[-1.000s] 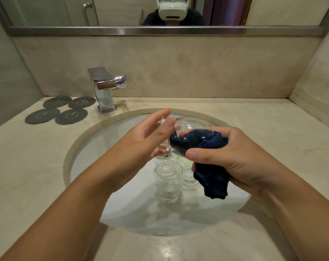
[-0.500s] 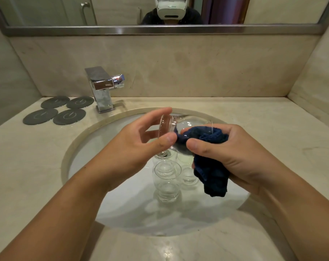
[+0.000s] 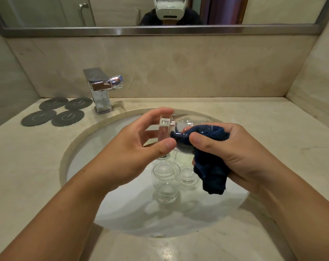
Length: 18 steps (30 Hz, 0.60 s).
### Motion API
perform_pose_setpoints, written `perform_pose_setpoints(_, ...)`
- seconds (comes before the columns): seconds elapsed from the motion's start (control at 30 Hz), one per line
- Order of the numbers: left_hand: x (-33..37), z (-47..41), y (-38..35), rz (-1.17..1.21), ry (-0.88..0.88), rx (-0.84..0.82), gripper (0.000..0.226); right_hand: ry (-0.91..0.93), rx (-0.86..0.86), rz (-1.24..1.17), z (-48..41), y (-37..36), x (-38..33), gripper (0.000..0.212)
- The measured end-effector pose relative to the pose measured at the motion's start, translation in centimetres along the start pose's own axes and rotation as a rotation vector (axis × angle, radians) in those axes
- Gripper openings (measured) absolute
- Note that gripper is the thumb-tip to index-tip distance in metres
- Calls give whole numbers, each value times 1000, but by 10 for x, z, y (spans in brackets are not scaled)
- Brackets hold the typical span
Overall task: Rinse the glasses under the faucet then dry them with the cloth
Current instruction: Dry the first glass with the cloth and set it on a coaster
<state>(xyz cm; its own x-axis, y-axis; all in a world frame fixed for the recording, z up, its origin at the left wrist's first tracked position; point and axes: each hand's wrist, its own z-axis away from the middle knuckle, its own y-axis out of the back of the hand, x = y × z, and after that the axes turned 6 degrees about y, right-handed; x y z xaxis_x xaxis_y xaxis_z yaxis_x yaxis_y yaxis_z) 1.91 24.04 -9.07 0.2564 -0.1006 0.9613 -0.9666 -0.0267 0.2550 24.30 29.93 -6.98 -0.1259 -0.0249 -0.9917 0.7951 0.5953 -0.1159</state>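
Dark-blue cloth (image 3: 212, 170) is pushed into the bowl of a clear glass (image 3: 190, 120), which is held on its side in the air over the sink (image 3: 63, 166) with its mouth toward the right hand (image 3: 235, 153). That hand's grip is closed round the bunched cloth, thumb on top, and the loose end hangs below the palm. The left hand (image 3: 133, 147) pinches the thick base of the glass between thumb and forefinger. Its other fingers are loosely curled behind the base.

A second ago the left fingers lay nearly straight against the base, only steadying it. Since then the thumb has come under and the forefinger over, so the left grip now holds the base firmly, and the base shows between them. I read this as a fresh hold for turning the glass against the cloth, so drying of this one looks under way but not finished.

More glasses (image 3: 166, 179) stand upright and close together in the sink, right under the held one. I cannot tell whether they have been rinsed. No water runs from the faucet (image 3: 101, 91) at the back left, and four dark coasters (image 3: 52, 113) lie on the tabletop (image 3: 28, 176) beside it. A slip here would drop glass onto glass.
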Motion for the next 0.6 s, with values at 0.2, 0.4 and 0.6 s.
perform_pose_setpoints(0.2, -5, -3, -4, 118, 65, 34, 66, 19, 20, -34, 0, -2, 1, 35)
perform_pose_setpoints(0.4, -4, -7, -7, 148, 104, 147, 54, 17, 9, -19, 2, -4, 0, 37)
perform_pose_setpoints(0.6, -4, -3, -3, 46, 7, 84, 53, -47, -60, -13, 2, 2, -2, 37)
